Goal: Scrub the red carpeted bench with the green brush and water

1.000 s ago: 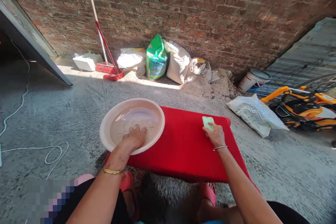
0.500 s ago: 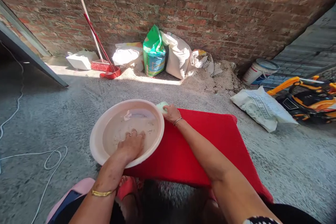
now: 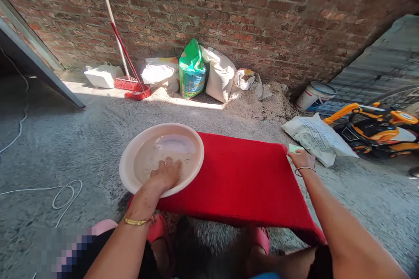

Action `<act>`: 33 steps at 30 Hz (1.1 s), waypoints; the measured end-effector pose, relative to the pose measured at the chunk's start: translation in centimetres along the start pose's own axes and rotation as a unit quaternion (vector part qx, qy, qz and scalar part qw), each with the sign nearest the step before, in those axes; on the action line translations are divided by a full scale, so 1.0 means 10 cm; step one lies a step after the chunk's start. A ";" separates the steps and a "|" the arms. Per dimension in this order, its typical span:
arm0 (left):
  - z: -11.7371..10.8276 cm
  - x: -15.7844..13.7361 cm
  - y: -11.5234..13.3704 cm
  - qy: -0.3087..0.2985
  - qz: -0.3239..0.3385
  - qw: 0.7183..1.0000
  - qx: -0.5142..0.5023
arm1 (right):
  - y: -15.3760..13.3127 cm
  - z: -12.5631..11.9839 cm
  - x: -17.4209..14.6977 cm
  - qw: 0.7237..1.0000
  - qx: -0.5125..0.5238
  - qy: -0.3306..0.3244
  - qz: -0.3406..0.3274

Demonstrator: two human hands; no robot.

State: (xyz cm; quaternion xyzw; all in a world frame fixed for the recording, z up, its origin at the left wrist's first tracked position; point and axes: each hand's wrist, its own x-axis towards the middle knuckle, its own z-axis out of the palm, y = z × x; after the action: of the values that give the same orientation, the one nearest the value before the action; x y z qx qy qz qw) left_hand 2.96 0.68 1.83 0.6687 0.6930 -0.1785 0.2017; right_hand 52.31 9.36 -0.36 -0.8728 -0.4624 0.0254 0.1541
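My left hand [image 3: 166, 175] dips into the cloudy water of a pale pink basin [image 3: 129, 170]. Its fingers look apart, though the water hides the tips. The basin rests on the left end of a small table draped in a red cloth [image 3: 242, 174]. Out past the table's far right corner, my right hand [image 3: 303, 160] is closed on a pale green, flat, rectangular thing [image 3: 295, 148]. The fingers cover part of that thing, and its kind cannot be made out.
Against the brick wall stand a green bag [image 3: 192, 69], a white sack [image 3: 220, 74] and a red dustpan [image 3: 139, 93]. At right are a flat white sack [image 3: 319, 137], a bucket [image 3: 314, 96] and an orange-black toy vehicle [image 3: 376, 130]. A white cable [image 3: 67, 187] lies left.
My right hand has moved right with the pale green thing, from beside the basin to beyond the table's far right corner. My left hand stays in the water. The view has shifted slightly.
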 end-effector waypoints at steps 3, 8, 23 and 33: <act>-0.04 -0.03 0.01 -0.009 0.002 1.000 -0.010 | -0.35 0.14 -0.43 0.997 0.031 -0.050 -0.045; 0.01 0.02 -0.02 -0.003 0.011 1.000 -0.012 | -1.51 0.52 -1.50 0.956 0.128 -0.172 -0.202; 0.08 0.08 -0.05 0.003 0.036 0.999 -0.029 | -1.75 0.44 -1.98 0.965 0.014 -0.153 -0.213; 0.10 0.07 -0.07 0.023 0.055 0.998 -0.032 | -1.75 0.55 -2.38 0.955 0.021 -0.159 -0.249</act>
State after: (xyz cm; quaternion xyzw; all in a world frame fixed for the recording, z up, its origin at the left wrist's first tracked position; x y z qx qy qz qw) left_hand 2.32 0.74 0.55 0.7030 0.6651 -0.1294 0.2160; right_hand 23.69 0.54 -2.79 -0.7113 -0.6828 0.1343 0.0987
